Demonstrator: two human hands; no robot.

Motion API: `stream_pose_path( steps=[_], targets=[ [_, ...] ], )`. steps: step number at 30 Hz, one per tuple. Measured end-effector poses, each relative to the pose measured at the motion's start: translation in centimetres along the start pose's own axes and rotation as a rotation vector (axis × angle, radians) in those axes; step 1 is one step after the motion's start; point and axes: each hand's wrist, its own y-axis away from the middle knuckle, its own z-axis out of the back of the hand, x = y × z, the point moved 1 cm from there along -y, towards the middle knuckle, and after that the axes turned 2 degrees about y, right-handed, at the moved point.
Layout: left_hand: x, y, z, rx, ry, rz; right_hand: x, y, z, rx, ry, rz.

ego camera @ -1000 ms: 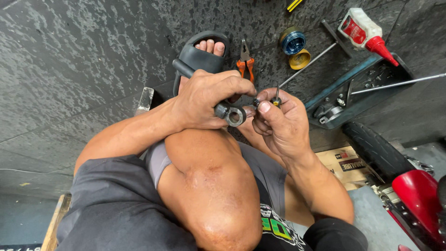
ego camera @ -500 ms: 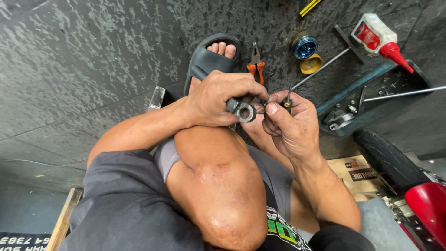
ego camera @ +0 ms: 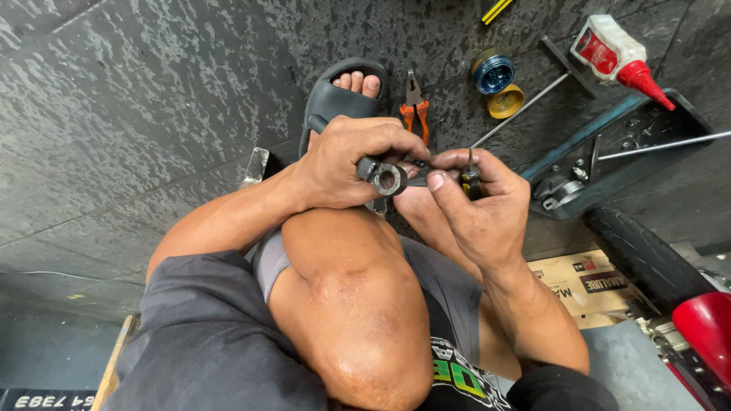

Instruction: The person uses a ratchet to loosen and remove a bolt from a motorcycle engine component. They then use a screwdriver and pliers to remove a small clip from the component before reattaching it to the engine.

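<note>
1. Left hand [ego camera: 346, 161]: fist closed round a dark metal part with a ring-shaped end [ego camera: 384, 178], held above the raised knee.
2. Sandal [ego camera: 335, 95]: grey, on the foot, just beyond the hands.
3. Pliers [ego camera: 415, 110]: orange handles, on the floor right of the sandal.
4. Right hand [ego camera: 480, 202]: fingers curled, thumb and forefinger pinching a small dark tool [ego camera: 470, 176] (tip at the part).
5. Blue tin [ego camera: 493, 72]: far right, yellow lid beside it.
6. Tray [ego camera: 609, 164]: dark, holding small metal pieces.
</note>
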Motion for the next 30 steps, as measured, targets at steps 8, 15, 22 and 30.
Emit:
stream_pose_path(
  steps=[8,15,22,30],
  targets=[
    [-0.3,-0.2,0.3,-0.005,-0.086,-0.053,-0.1,-0.3,-0.7,0.054,-0.208,-0.046],
    [0.5,-0.3,0.1,-0.007,-0.080,-0.089,-1.1,-0.3,-1.1,0.064,-0.414,-0.139],
    [0.2,-0.1,0.3,-0.039,-0.130,-0.089,-2.3,-0.4,-1.2,-0.006,-0.452,-0.129],
    [0.2,-0.3,0.0,0.003,-0.194,0.035,0.5,0.0,0.7,0.052,-0.087,0.140]
  ],
)
